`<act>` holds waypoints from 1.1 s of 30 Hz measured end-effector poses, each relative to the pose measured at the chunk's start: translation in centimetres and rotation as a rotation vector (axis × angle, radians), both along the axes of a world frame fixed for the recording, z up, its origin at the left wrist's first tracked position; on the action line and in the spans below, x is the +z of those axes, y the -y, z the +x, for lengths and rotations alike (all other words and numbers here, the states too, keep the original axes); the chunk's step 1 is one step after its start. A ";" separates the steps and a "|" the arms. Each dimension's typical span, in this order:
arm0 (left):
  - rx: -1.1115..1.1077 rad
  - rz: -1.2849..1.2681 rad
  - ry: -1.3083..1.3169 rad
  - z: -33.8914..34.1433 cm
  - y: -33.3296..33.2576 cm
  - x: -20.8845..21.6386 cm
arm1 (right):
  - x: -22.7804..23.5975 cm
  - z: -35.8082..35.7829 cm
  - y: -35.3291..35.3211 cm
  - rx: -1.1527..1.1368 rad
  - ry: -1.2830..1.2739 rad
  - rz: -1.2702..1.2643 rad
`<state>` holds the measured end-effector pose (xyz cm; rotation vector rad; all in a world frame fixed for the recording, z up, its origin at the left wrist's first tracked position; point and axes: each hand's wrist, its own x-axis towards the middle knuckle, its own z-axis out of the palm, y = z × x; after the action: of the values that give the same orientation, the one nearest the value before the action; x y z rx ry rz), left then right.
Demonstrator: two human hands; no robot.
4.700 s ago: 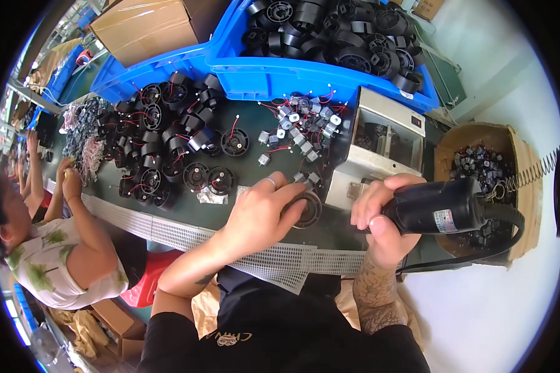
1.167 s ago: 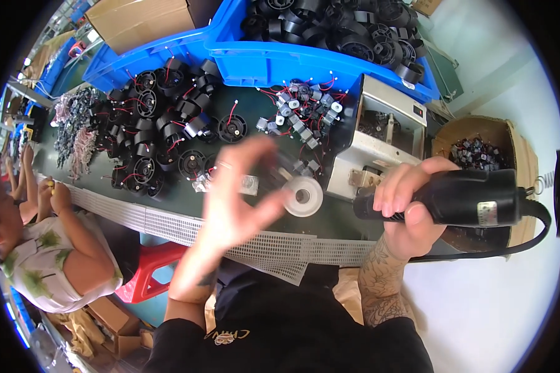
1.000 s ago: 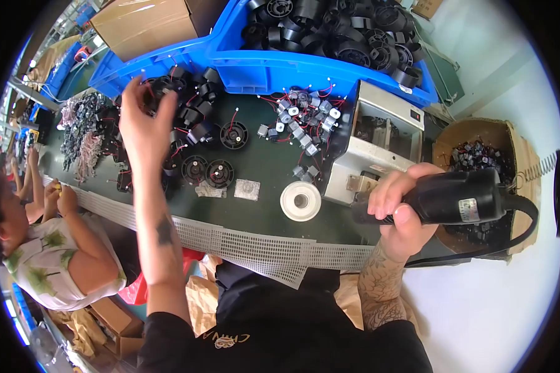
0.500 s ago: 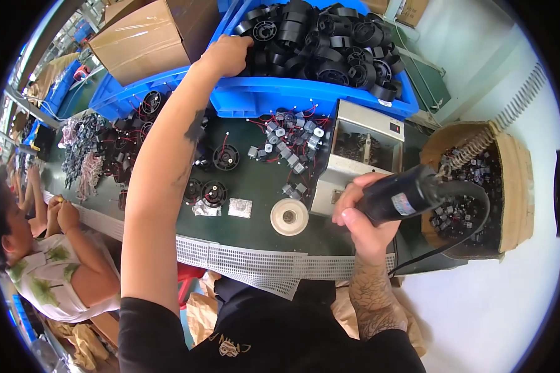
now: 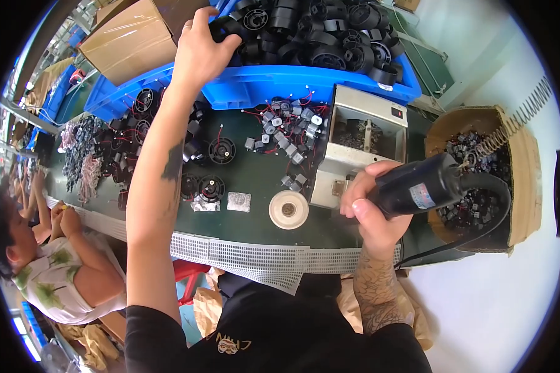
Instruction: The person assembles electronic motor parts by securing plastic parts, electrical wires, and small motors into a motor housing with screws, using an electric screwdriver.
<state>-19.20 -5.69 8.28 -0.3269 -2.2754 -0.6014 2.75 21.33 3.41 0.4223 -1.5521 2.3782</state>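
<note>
Green tabletop, tool aslant leftward

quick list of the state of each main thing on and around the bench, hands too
left hand: reaching among black round parts, grip unclear
right hand: closed around black power tool
black power tool: held tilted, running or not unclear
white round fixture: bare
blue bin: open, heaped with black round parts
metal machine: small pieces inside, on or off unclear
cardboard box at right: open, holding small motors

Room btwn silver pkt & white disc, driver blocking rt
</note>
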 end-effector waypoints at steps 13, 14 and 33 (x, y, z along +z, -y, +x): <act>-0.563 0.174 0.535 23.5 -6.5 -7.1 | 0.3 0.3 0.0 -0.034 0.019 -0.028; -0.497 0.104 0.519 24.0 -6.5 -7.1 | 0.3 0.3 0.0 -0.022 0.013 -0.026; -0.036 -0.762 0.462 10.4 -3.9 -8.6 | -0.6 -0.1 -0.3 -0.052 -0.053 0.025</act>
<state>-8.81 -1.83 -0.31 -0.6427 -2.8866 0.2392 2.65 21.62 2.84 0.4409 -1.5525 2.2925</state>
